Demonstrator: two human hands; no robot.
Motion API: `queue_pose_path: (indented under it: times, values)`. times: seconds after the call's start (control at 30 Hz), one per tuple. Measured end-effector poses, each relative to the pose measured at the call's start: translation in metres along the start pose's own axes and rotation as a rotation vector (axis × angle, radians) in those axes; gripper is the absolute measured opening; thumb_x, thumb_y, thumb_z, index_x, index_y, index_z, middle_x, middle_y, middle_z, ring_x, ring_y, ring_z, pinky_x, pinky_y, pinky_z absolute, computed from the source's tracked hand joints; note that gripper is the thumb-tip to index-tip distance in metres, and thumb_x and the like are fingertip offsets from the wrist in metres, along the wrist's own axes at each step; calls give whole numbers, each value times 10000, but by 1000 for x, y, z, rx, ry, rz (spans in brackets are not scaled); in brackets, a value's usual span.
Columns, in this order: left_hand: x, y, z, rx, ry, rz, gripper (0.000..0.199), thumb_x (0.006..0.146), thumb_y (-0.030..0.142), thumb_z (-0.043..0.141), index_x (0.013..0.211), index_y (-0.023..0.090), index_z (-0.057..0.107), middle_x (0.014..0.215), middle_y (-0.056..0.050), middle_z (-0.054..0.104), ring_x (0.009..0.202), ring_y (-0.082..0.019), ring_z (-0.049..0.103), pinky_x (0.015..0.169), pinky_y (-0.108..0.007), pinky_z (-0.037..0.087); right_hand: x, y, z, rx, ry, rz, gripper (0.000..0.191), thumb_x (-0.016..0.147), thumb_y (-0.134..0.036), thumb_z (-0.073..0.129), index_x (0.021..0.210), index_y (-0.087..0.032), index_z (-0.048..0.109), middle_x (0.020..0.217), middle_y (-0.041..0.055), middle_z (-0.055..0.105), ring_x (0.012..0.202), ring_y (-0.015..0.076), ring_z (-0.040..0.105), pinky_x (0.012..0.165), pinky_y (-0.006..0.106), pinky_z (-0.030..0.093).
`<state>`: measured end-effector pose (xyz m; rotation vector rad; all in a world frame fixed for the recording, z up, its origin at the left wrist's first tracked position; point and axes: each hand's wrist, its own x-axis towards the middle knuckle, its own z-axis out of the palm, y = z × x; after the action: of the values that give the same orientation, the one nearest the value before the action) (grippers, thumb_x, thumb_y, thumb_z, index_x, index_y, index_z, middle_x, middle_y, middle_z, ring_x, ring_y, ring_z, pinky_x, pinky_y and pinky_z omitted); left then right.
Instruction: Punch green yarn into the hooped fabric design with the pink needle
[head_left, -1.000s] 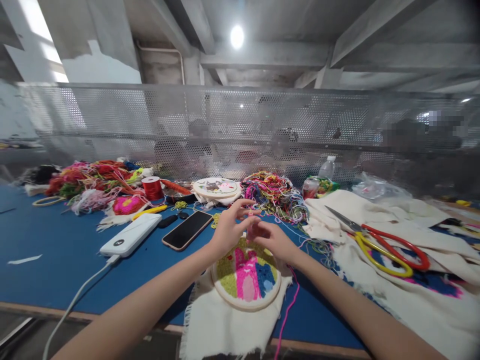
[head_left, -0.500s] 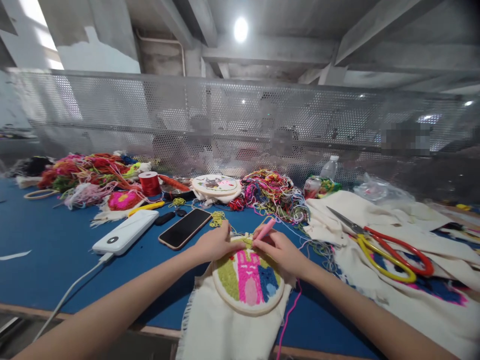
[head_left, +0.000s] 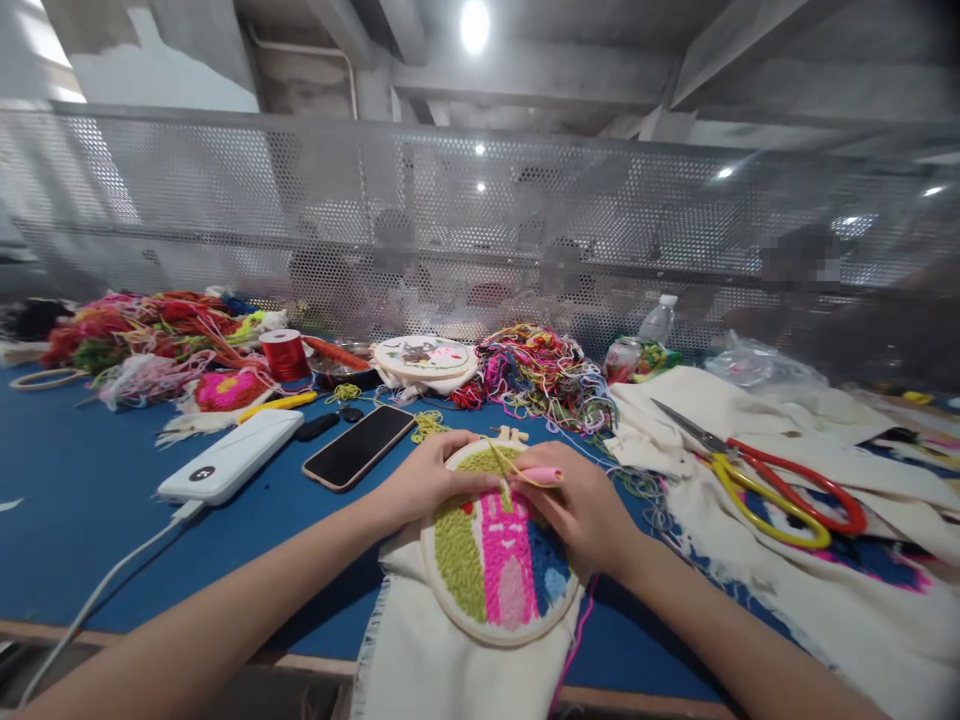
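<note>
A round embroidery hoop [head_left: 501,628] holds cream cloth with a pink castle-like shape between green and blue stitched areas. My left hand [head_left: 433,480] grips the hoop's upper left side, its thumb lying on the stitched face. Closed around a pink punch-needle pen [head_left: 541,476], my right hand [head_left: 589,505] rests over the upper right of the hoop. The pen lies nearly level, and a yellow-green thread loops from it above the cloth. Its tip is hidden by my fingers. A pink yarn [head_left: 579,632] hangs at the hoop's right edge.
A phone [head_left: 360,447] and a white power bank [head_left: 232,458] with a cable lie to the left. Red-and-yellow scissors [head_left: 795,490] rest on cloth at the right. Behind are yarn piles [head_left: 544,375], a red spool [head_left: 284,356], another hoop [head_left: 424,362] and a bottle [head_left: 658,322].
The pink pen has tipped from slanting upward to nearly level, and my right hand has turned with it. The hoop appears nearer and more tilted up, showing its top screw. The view has shifted slightly.
</note>
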<state>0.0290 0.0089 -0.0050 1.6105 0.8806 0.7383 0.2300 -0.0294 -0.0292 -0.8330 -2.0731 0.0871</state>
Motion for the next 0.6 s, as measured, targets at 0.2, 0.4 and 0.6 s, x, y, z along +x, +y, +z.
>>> queue_pose_path:
  times: [0.2, 0.4, 0.6]
  values:
    - [-2, 4, -1, 121, 34, 31, 334, 649, 302, 746, 924, 149, 631, 739, -1, 647, 604, -114, 564, 563, -228, 446, -6, -5, -4, -19, 124, 64, 90, 930, -221, 477, 947, -220, 565, 959, 54, 648, 917, 192, 621, 821, 336, 489]
    - [-4, 5, -2, 173, 30, 49, 339, 661, 337, 733, 922, 156, 615, 693, 16, 618, 552, -100, 533, 529, -226, 430, -8, -8, -5, 26, 169, 60, 93, 942, -202, 443, 992, -212, 520, 935, 46, 638, 894, 172, 626, 793, 307, 494]
    - [-3, 4, -2, 181, 33, 70, 306, 662, 333, 735, 872, 152, 604, 751, -11, 630, 662, -135, 574, 591, -246, 459, -9, -6, -8, 69, 148, 59, 101, 946, -175, 428, 994, -225, 502, 954, 37, 609, 914, 163, 613, 796, 302, 489]
